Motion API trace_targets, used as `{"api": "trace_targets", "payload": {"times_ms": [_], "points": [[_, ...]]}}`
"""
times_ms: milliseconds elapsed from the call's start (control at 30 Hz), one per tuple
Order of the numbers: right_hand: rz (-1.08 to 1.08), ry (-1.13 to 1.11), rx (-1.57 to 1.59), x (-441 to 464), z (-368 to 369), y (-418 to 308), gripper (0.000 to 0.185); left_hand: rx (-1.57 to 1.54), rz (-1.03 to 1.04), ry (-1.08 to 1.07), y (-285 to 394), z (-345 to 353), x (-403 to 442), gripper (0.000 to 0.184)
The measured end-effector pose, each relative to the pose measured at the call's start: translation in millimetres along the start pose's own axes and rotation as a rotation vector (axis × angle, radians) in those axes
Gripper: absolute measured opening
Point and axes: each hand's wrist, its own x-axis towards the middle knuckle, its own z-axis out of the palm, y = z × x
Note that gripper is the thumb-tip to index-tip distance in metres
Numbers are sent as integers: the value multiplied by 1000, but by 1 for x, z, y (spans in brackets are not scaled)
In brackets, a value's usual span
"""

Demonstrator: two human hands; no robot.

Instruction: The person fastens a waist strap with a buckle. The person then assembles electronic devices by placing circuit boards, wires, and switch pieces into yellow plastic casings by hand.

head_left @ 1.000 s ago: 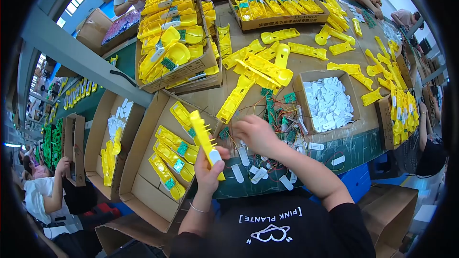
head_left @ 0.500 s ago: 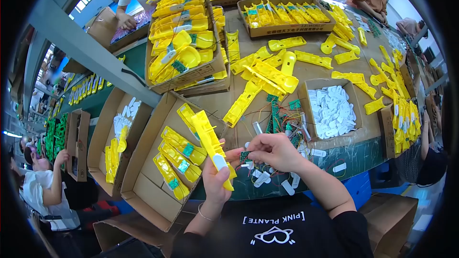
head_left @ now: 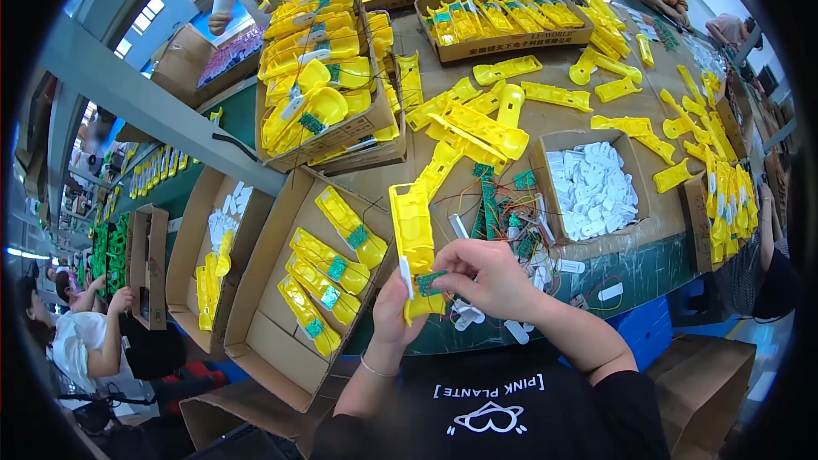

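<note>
Upright over the table's front edge, a yellow plastic housing (head_left: pixel 414 234) is held in my left hand (head_left: pixel 394 311), its open inner side showing. A white strip (head_left: pixel 406 276) lies along the housing's side, by my left thumb. My right hand (head_left: pixel 490 277) pinches a small green circuit board (head_left: pixel 429 283) against the lower part of the housing. Behind my right hand is a heap of green boards (head_left: pixel 487 204) and thin wires. Loose white pieces (head_left: pixel 467 315) lie partly hidden beneath my right wrist.
To the left, a cardboard box (head_left: pixel 268 332) holds several yellow housings with boards. A box of white pieces (head_left: pixel 590 187) stands right of centre. Stacked housings (head_left: pixel 315 77) fill a box behind. More yellow housings (head_left: pixel 503 132) lie mid-table. Other people work around the table.
My right hand has brought a green board from the heap to the housing. My left hand has turned the housing, so its open inner side now shows.
</note>
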Motion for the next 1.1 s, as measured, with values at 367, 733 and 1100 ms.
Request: {"api": "trace_targets", "payload": {"times_ms": [367,733,1100], "points": [[-250,65,-486,-2,10,4,15,-139,-35,-47,-15,-19,-1,46],[-493,116,-814,-13,18,4,27,-136,30,23,-17,-1,0,46],[-494,81,-907,-21,15,0,30,13,65,11,-19,4,-1,48]]}}
